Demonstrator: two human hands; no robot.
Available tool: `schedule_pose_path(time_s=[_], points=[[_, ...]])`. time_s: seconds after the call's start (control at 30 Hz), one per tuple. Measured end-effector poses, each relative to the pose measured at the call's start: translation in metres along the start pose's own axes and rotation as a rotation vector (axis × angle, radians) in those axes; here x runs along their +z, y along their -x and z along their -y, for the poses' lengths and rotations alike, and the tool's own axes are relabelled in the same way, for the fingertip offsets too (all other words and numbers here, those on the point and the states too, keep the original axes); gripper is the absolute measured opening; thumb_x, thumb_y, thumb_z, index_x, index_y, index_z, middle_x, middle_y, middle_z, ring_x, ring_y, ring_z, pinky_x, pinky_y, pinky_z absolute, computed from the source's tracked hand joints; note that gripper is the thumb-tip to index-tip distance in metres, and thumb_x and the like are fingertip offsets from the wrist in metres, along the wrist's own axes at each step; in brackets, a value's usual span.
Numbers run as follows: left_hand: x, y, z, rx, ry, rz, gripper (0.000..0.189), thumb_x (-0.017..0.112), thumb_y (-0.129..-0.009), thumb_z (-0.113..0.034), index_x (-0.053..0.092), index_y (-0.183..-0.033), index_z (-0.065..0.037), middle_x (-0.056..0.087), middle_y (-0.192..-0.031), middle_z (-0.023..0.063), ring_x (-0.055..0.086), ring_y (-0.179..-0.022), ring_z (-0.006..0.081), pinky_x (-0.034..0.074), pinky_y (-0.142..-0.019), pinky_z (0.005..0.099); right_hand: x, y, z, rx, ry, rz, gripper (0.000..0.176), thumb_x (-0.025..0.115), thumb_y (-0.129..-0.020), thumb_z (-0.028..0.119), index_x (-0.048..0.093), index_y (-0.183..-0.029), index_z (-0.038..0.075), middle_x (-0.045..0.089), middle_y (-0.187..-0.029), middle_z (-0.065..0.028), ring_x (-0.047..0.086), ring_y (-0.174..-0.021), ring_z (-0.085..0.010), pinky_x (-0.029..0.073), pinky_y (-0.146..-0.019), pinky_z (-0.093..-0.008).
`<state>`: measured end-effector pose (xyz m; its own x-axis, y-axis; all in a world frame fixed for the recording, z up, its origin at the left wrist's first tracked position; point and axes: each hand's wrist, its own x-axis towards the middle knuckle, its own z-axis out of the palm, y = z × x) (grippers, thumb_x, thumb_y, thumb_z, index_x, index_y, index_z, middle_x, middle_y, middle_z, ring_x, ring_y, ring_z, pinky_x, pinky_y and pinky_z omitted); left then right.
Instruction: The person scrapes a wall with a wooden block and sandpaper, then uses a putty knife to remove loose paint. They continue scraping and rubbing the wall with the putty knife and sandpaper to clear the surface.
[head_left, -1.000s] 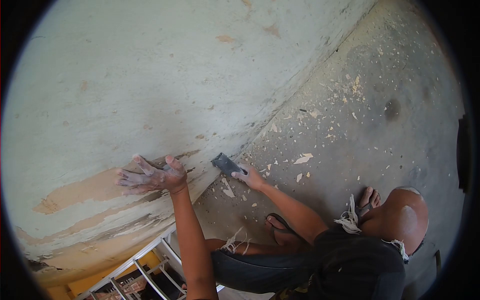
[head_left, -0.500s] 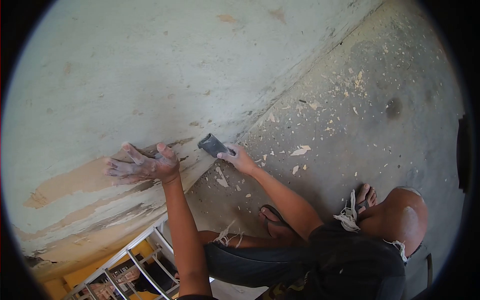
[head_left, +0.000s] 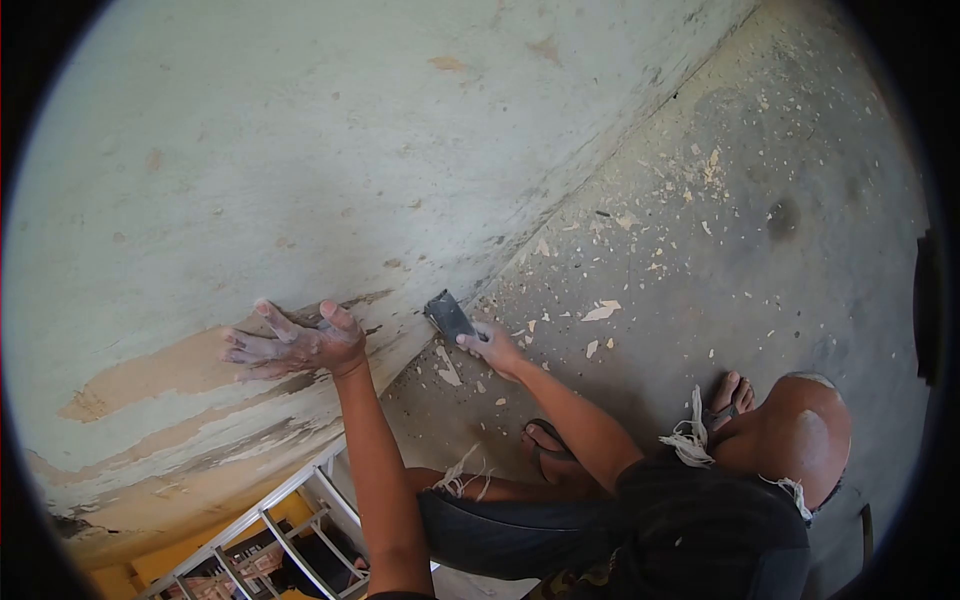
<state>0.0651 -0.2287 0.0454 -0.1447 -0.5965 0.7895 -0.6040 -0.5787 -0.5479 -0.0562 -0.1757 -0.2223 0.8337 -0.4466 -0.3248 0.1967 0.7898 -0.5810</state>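
Note:
My left hand (head_left: 298,340), whitened with dust, is spread against the pale green wall (head_left: 250,180), fingers apart, over a patch of peeled paint (head_left: 150,372). My right hand (head_left: 493,350) grips a dark grey piece of sandpaper (head_left: 449,315), folded into a flat rectangular pad. Thumb and fingers close on its lower end, while the far end reaches the foot of the wall near the floor joint. Whether a block sits inside the fold cannot be seen.
Paint flakes (head_left: 602,311) litter the grey concrete floor (head_left: 800,290). An aluminium ladder (head_left: 290,490) stands at the lower left by a yellow surface. My bent knees and sandalled feet (head_left: 548,448) take up the lower right.
The right hand has moved right and slightly down with the sandpaper, towards the floor joint. My left hand stays spread on the wall; the whole view has shifted slightly.

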Motion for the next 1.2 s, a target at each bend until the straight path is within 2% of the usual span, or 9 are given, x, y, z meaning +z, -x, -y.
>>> schedule_pose_path(time_s=[0.1, 0.23, 0.43, 0.57, 0.63, 0.8, 0.87, 1.13, 1.2], points=[[0.002, 0.002, 0.001, -0.007, 0.002, -0.004, 0.072, 0.033, -0.093, -0.061, 0.03, -0.152, -0.02, 0.015, -0.159, 0.023, 0.006, -0.146, 0.0476, 0.0, -0.11, 0.0699, -0.001, -0.007, -0.01, 0.084, 0.012, 0.015, 0.033, 0.071, -0.089, 0.034, 0.064, -0.102, 0.004, 0.059, -0.079, 0.0018, 0.049, -0.069, -0.0072, 0.04, -0.062, -0.0243], [-0.001, 0.001, 0.001, -0.034, 0.012, 0.017, 0.072, 0.033, -0.093, -0.06, 0.031, -0.152, -0.02, 0.015, -0.159, 0.0228, 0.006, -0.146, 0.0476, 0.0, -0.11, 0.0699, 0.003, -0.021, 0.002, -0.099, -0.025, 0.034, 0.032, 0.069, -0.09, 0.036, 0.066, -0.099, 0.006, 0.057, -0.077, 0.0043, 0.048, -0.067, -0.0063, 0.039, -0.061, -0.0241], [0.004, 0.004, -0.001, -0.022, 0.006, -0.003, 0.07, 0.033, -0.093, -0.059, 0.031, -0.152, -0.021, 0.014, -0.159, 0.0228, 0.006, -0.146, 0.0474, 0.0, -0.11, 0.0697, -0.006, -0.01, -0.012, 0.115, 0.013, 0.014, 0.039, 0.07, -0.089, 0.035, 0.064, -0.109, 0.002, 0.06, -0.085, 0.0011, 0.05, -0.076, -0.0072, 0.041, -0.068, -0.0246], [-0.002, 0.002, 0.0, -0.029, 0.009, 0.012, 0.07, 0.034, -0.093, -0.058, 0.031, -0.152, -0.021, 0.015, -0.158, 0.0231, 0.007, -0.146, 0.0477, 0.0, -0.11, 0.0698, 0.007, -0.017, 0.021, -0.13, -0.05, 0.001, 0.029, 0.067, -0.092, 0.031, 0.063, -0.102, 0.005, 0.058, -0.083, 0.0036, 0.048, -0.073, -0.0056, 0.039, -0.064, -0.0222], [0.002, -0.003, -0.002, -0.019, 0.009, -0.011, 0.07, 0.034, -0.093, -0.058, 0.031, -0.152, -0.02, 0.015, -0.158, 0.0234, 0.007, -0.146, 0.0478, 0.0, -0.11, 0.0697, -0.002, -0.012, -0.004, 0.008, -0.037, 0.001, 0.041, 0.069, -0.09, 0.037, 0.064, -0.111, 0.003, 0.061, -0.087, 0.0016, 0.052, -0.078, -0.0075, 0.043, -0.072, -0.024], [0.0, 0.0, -0.003, -0.02, 0.002, -0.004, 0.069, 0.033, -0.093, -0.058, 0.033, -0.151, -0.019, 0.016, -0.158, 0.024, 0.008, -0.146, 0.0472, 0.0, -0.11, 0.0693, 0.001, -0.009, -0.002, 0.044, -0.04, 0.022, 0.033, 0.07, -0.089, 0.037, 0.065, -0.097, 0.006, 0.059, -0.08, 0.0034, 0.048, -0.07, -0.0055, 0.038, -0.062, -0.0225], [-0.002, 0.003, -0.001, -0.022, 0.003, 0.009, 0.07, 0.034, -0.093, -0.058, 0.033, -0.151, -0.019, 0.016, -0.158, 0.024, 0.008, -0.146, 0.0473, 0.0, -0.11, 0.0692, 0.005, -0.022, 0.028, -0.123, -0.092, 0.047, 0.031, 0.071, -0.088, 0.037, 0.065, -0.094, 0.007, 0.059, -0.078, 0.0034, 0.047, -0.066, -0.005, 0.036, -0.059, -0.0218], [0.0, 0.004, -0.001, -0.036, 0.007, 0.014, 0.072, 0.035, -0.093, -0.059, 0.03, -0.152, -0.019, 0.015, -0.158, 0.024, 0.007, -0.146, 0.0476, -0.002, -0.11, 0.0692, -0.001, -0.009, -0.008, 0.125, -0.145, 0.055, 0.026, 0.07, -0.09, 0.025, 0.064, -0.106, 0.005, 0.059, -0.08, 0.0027, 0.047, -0.072, -0.0047, 0.037, -0.063, -0.0204], [-0.001, 0.001, -0.003, -0.032, 0.02, 0.015, 0.071, 0.035, -0.093, -0.058, 0.031, -0.152, -0.019, 0.014, -0.158, 0.0246, 0.007, -0.146, 0.048, -0.001, -0.11, 0.0691, 0.0, -0.03, -0.003, -0.035, -0.199, 0.102, 0.029, 0.073, -0.087, 0.03, 0.066, -0.103, 0.007, 0.058, -0.08, 0.004, 0.047, -0.068, -0.0048, 0.036, -0.06, -0.0212]])
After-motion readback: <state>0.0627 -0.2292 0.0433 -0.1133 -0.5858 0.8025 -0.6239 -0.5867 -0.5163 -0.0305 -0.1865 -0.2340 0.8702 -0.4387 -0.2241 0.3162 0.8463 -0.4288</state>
